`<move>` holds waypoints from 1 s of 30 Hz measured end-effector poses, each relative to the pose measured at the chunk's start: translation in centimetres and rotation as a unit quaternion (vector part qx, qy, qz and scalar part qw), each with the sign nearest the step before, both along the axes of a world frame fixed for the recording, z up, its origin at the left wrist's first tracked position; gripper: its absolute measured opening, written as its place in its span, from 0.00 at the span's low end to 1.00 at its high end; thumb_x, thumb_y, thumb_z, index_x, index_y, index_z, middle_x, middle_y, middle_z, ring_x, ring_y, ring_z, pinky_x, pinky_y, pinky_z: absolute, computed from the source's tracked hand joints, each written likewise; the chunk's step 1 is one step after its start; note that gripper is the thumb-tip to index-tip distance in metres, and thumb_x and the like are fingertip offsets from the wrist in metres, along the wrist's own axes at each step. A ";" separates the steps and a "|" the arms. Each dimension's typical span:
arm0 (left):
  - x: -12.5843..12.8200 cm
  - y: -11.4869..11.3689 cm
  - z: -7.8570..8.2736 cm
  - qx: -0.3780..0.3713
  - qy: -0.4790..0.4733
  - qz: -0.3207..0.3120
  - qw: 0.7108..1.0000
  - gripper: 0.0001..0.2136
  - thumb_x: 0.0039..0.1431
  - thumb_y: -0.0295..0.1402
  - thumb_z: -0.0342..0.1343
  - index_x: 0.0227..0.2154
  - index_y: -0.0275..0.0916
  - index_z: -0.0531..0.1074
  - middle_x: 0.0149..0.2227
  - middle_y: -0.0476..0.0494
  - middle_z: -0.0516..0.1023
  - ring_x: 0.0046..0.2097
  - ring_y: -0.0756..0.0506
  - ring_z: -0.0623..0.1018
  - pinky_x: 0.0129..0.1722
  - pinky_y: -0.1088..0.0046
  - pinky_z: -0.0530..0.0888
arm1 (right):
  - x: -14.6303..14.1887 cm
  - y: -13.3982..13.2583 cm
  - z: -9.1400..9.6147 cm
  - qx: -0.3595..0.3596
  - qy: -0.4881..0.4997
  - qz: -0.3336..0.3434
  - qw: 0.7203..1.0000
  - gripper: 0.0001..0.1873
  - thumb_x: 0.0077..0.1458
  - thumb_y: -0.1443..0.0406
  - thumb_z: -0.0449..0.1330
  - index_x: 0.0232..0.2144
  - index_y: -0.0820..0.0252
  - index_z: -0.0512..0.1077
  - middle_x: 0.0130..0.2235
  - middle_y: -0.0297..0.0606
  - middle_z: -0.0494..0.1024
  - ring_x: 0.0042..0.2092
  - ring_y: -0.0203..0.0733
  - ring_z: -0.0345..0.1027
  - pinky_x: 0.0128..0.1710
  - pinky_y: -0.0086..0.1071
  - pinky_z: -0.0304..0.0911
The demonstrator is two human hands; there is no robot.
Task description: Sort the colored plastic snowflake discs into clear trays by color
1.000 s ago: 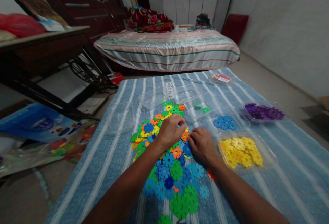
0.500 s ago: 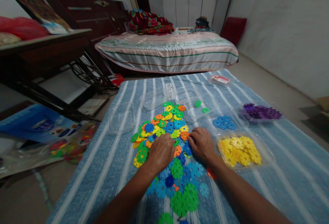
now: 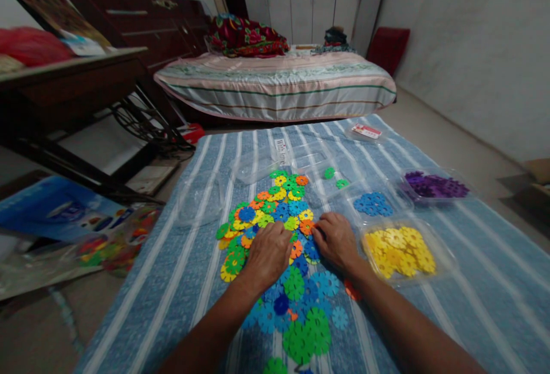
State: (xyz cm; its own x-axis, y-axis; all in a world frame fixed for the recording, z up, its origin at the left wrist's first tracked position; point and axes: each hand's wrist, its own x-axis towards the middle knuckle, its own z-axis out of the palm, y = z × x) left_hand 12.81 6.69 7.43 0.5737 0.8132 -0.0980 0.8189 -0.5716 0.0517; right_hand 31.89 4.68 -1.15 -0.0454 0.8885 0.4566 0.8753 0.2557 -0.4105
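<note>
A spread pile of flower-shaped plastic discs (image 3: 281,211) in green, yellow, orange and blue lies on the striped cloth. Over its middle rests my left hand (image 3: 270,252), fingers curled down and pressed together, tips hidden among the discs. My right hand (image 3: 336,240) is at the pile's right edge, closed, its fingertips beside an orange disc (image 3: 306,227) and a dark blue disc (image 3: 311,248). What either hand holds, if anything, is hidden. Between my forearms lie more light blue discs (image 3: 267,317) and green discs (image 3: 307,337).
To the right stand clear tubs of yellow discs (image 3: 399,251), blue discs (image 3: 373,204) and purple discs (image 3: 433,185). Another tub holds two green discs (image 3: 329,173). A clear tub (image 3: 200,202) sits left of the pile. A bed (image 3: 275,90) stands beyond the striped cloth (image 3: 154,282).
The whole view has shifted slightly, with things sitting a little further left. Both hands keep nearly the same place and pose at the pile.
</note>
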 end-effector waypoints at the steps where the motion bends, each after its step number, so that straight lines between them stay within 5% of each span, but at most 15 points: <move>1: 0.0 -0.1 -0.1 0.005 -0.002 0.004 1.000 0.06 0.64 0.28 0.52 0.36 0.38 0.74 0.39 0.40 0.76 0.45 0.40 0.75 0.46 0.62 0.71 | 0.0 0.0 0.0 0.000 0.001 0.001 1.000 0.11 0.63 0.63 0.57 0.29 0.56 0.75 0.37 0.41 0.75 0.41 0.45 0.66 0.42 0.38 0.58; 15: -0.7 0.9 -1.5 0.079 -0.045 -0.002 0.996 0.12 0.66 0.26 0.46 0.29 0.39 0.71 0.32 0.42 0.77 0.39 0.43 0.76 0.41 0.67 0.68 | 0.1 0.1 -0.3 -0.001 0.004 0.002 1.000 0.11 0.63 0.63 0.57 0.29 0.56 0.75 0.37 0.41 0.76 0.41 0.45 0.66 0.43 0.38 0.58; 21: -1.3 2.5 0.6 -0.042 -0.168 0.071 0.982 0.13 0.64 0.33 0.47 0.24 0.39 0.68 0.26 0.48 0.74 0.31 0.47 0.74 0.32 0.72 0.65 | 0.0 0.1 -0.2 0.003 0.009 0.005 1.000 0.11 0.63 0.63 0.57 0.29 0.58 0.75 0.37 0.41 0.76 0.42 0.45 0.66 0.43 0.38 0.57; 26: 1.7 5.1 2.4 -0.151 -0.331 0.128 0.923 0.13 0.58 0.36 0.50 0.20 0.39 0.67 0.21 0.52 0.71 0.26 0.50 0.72 0.28 0.75 0.65 | -0.1 0.0 0.2 0.000 0.008 0.005 1.000 0.11 0.63 0.64 0.57 0.29 0.57 0.75 0.37 0.41 0.76 0.42 0.45 0.66 0.43 0.38 0.57; 30: 5.7 7.5 3.8 -0.216 -0.496 0.187 0.820 0.09 0.55 0.36 0.52 0.33 0.37 0.72 0.27 0.50 0.77 0.26 0.50 0.75 0.29 0.75 0.70 | -0.1 0.0 0.3 -0.001 0.008 0.004 1.000 0.12 0.64 0.63 0.56 0.29 0.57 0.75 0.36 0.41 0.75 0.42 0.45 0.65 0.43 0.38 0.57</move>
